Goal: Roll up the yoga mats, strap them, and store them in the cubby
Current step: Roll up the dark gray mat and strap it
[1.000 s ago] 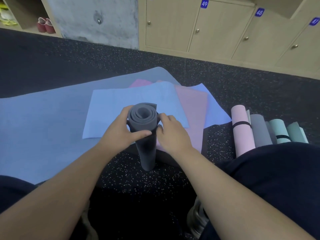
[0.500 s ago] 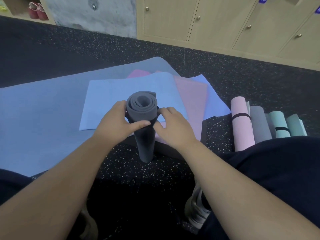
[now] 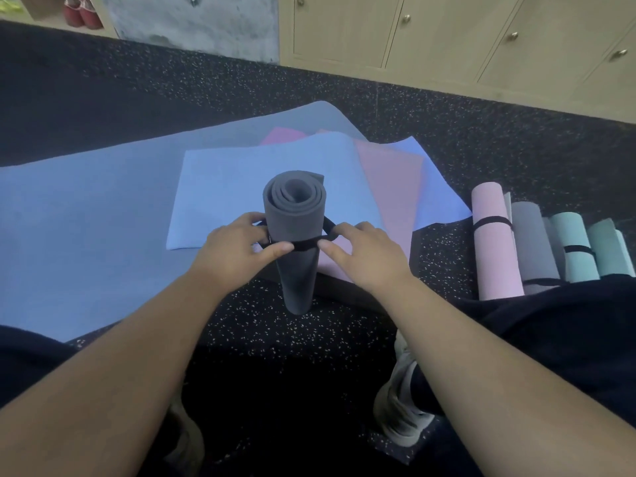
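A dark grey rolled yoga mat (image 3: 296, 215) stands upright on the speckled floor between my knees. A black strap (image 3: 304, 245) loops around its upper part. My left hand (image 3: 237, 251) pinches the strap on the roll's left side, thumb across the front. My right hand (image 3: 361, 253) pinches the strap's loop on the right side. Flat mats lie behind: a large blue mat (image 3: 86, 208), a light blue mat (image 3: 234, 180) and a pink mat (image 3: 385, 180).
Several rolled mats lie at the right: a strapped pink roll (image 3: 492, 242), a grey roll (image 3: 531, 242) and teal rolls (image 3: 574, 249). Wooden locker doors (image 3: 447, 25) line the back wall. An open cubby (image 3: 79, 12) with red shoes is at top left.
The strap has slid down from the roll's top edge to lower on the roll. Both hands moved down with it. The camera has tilted down.
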`<action>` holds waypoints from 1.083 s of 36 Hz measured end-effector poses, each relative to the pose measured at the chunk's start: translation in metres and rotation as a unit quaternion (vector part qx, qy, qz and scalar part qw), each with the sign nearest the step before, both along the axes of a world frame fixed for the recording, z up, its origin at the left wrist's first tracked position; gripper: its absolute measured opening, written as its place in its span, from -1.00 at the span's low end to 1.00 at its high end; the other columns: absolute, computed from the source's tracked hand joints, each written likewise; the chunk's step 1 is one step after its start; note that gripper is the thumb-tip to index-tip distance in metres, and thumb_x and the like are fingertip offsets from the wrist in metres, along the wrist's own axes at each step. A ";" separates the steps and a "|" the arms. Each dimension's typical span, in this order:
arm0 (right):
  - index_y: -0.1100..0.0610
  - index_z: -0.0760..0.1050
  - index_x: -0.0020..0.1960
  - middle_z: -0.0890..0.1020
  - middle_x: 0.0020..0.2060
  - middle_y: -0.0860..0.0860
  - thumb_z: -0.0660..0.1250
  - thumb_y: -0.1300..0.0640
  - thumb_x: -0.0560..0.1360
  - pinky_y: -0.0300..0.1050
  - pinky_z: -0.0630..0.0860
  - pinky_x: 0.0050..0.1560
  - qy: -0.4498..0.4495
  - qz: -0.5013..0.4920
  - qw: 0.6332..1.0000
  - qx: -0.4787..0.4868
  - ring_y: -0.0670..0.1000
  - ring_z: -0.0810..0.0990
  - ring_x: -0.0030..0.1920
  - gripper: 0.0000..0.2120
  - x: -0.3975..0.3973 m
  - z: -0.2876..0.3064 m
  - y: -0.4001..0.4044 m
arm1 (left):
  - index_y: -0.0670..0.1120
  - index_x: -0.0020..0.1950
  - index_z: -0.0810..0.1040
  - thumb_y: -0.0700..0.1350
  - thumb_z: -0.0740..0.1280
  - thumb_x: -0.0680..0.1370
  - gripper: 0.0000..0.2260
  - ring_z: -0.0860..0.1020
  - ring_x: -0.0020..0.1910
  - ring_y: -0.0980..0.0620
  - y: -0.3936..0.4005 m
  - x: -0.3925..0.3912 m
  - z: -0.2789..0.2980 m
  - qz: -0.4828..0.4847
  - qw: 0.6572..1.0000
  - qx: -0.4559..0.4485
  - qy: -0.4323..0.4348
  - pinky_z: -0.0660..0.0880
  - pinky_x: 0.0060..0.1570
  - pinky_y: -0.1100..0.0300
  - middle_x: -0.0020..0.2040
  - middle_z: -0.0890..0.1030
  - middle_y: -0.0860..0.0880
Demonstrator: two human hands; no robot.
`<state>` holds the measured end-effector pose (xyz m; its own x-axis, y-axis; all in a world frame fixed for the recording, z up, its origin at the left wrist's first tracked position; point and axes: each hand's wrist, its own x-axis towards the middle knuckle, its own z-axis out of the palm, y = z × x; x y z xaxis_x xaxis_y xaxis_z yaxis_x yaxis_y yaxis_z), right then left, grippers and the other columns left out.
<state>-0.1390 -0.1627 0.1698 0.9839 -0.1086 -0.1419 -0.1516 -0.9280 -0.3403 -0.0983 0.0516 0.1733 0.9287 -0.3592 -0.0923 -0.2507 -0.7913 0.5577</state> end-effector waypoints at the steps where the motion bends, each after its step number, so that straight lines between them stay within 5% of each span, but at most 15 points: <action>1: -0.15 0.42 0.30 0.47 0.19 -0.01 0.07 -0.37 0.54 0.03 0.37 0.16 0.006 -0.002 1.000 -0.003 0.09 0.40 0.26 -0.53 0.000 -0.002 -0.001 | 0.25 -0.34 0.39 0.33 0.25 0.47 -0.74 0.52 0.12 -0.01 0.000 0.000 -0.005 -0.003 1.000 0.000 0.002 0.41 0.20 -0.02 0.33 0.46 0.11; 8: -0.15 0.39 0.32 0.45 0.22 0.04 0.07 -0.35 0.55 0.03 0.34 0.13 0.060 -0.025 0.998 0.002 0.13 0.41 0.25 -0.54 0.000 -0.024 -0.002 | 0.15 -0.31 0.43 0.31 0.27 0.47 -0.71 0.50 0.15 0.04 -0.004 0.001 -0.029 0.000 1.000 -0.009 0.026 0.36 0.28 -0.14 0.33 0.45 0.16; 12: -0.11 0.28 0.40 0.42 0.28 0.06 0.12 -0.26 0.58 0.05 0.38 0.16 0.056 -0.031 0.995 0.073 0.15 0.43 0.27 -0.55 0.002 -0.027 0.000 | 0.09 0.06 0.51 0.24 0.32 0.48 -0.71 0.47 0.14 0.17 -0.014 0.003 -0.034 0.000 0.995 -0.076 0.059 0.44 0.20 0.11 0.21 0.49 0.16; 14: -0.09 0.17 0.47 0.41 0.36 0.03 0.22 -0.15 0.58 0.01 0.38 0.22 0.015 -0.015 0.988 0.156 0.10 0.43 0.32 -0.49 0.002 -0.024 0.003 | 0.02 0.20 0.41 0.09 0.42 0.49 -0.63 0.43 0.14 0.22 -0.022 0.001 -0.031 0.001 0.993 -0.105 0.061 0.41 0.08 0.28 0.16 0.46 0.17; 17: -0.02 -0.02 0.55 0.37 0.44 -0.07 0.31 0.01 0.57 -0.11 0.31 0.27 -0.013 -0.015 0.965 0.261 0.01 0.40 0.38 -0.30 0.000 -0.016 0.009 | 0.00 0.23 0.20 0.00 0.47 0.47 -0.49 0.43 0.18 0.19 -0.029 0.000 -0.027 0.044 0.986 -0.153 0.057 0.37 0.08 0.20 0.21 0.39 0.17; 22: 0.03 0.10 0.53 0.37 0.45 -0.07 0.29 0.11 0.58 -0.22 0.28 0.19 -0.016 0.016 0.969 0.247 0.02 0.38 0.39 -0.40 -0.005 -0.005 0.014 | 0.02 0.47 0.07 -0.12 0.48 0.47 -0.26 0.45 0.15 0.11 -0.034 0.004 -0.012 0.056 0.982 -0.179 0.027 0.36 0.01 0.18 0.22 0.42 0.16; 25: 0.01 0.15 0.51 0.40 0.42 -0.06 0.28 0.16 0.58 -0.22 0.29 0.20 -0.046 0.021 0.965 0.258 0.02 0.40 0.37 -0.44 -0.011 0.010 0.016 | -0.02 0.42 0.21 -0.06 0.49 0.45 -0.35 0.45 0.10 0.09 -0.038 0.002 0.008 0.068 0.980 -0.185 -0.002 0.36 -0.11 0.26 0.13 0.46 0.14; 31: -0.01 0.19 0.51 0.40 0.39 -0.12 0.26 0.22 0.58 -0.29 0.27 0.23 -0.133 0.037 0.948 0.285 -0.07 0.38 0.36 -0.45 -0.019 0.061 0.012 | 0.07 0.25 0.31 0.06 0.51 0.39 -0.47 0.36 0.27 0.07 -0.046 -0.003 0.069 0.084 0.965 -0.238 -0.070 0.42 0.05 0.10 0.17 0.47 0.08; 35: -0.13 0.06 0.55 0.24 0.47 -0.23 0.29 0.21 0.57 -0.26 0.27 0.24 -0.170 0.060 0.930 0.321 -0.14 0.28 0.42 -0.33 -0.028 0.100 0.005 | 0.08 0.32 0.28 0.02 0.50 0.43 -0.43 0.46 0.12 0.31 -0.054 -0.012 0.122 0.060 0.946 -0.308 -0.087 0.43 -0.05 0.27 0.09 0.47 0.32; 39: -0.17 -0.12 0.57 0.22 0.41 -0.27 0.34 0.21 0.54 -0.23 0.28 0.30 -0.212 0.070 0.926 0.306 -0.16 0.24 0.44 -0.16 -0.038 0.139 -0.009 | 0.09 0.32 0.29 0.01 0.53 0.41 -0.41 0.49 0.10 0.38 -0.072 -0.023 0.167 0.037 0.923 -0.369 -0.099 0.46 0.01 0.34 0.14 0.51 0.28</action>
